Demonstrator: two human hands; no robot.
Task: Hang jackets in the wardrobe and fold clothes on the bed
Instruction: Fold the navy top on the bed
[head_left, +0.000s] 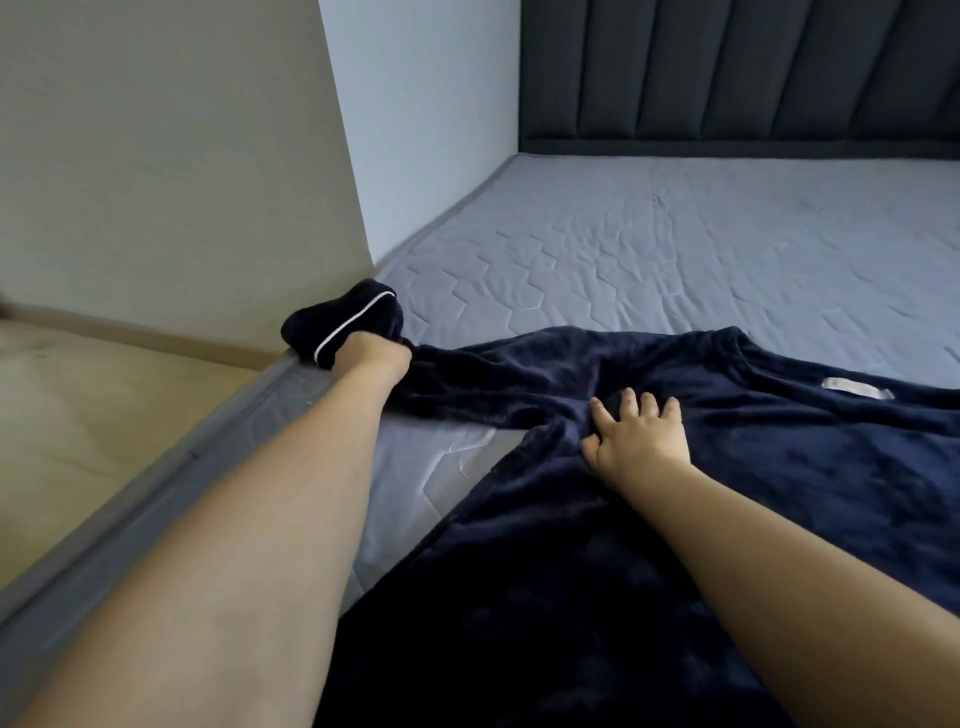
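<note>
Left hand (371, 353) grips sleeve cuff (345, 319) | right hand (641, 439) presses garment (779, 467)

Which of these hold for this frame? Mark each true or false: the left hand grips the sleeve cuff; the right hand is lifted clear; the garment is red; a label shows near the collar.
1. The left hand grips the white-piped cuff of the dark navy fleece garment. True.
2. The right hand is lifted clear of the garment. False: it rests on the fabric, fingers spread.
3. The garment is red. False: dark navy.
4. A white label shows near the collar. True.
</note>
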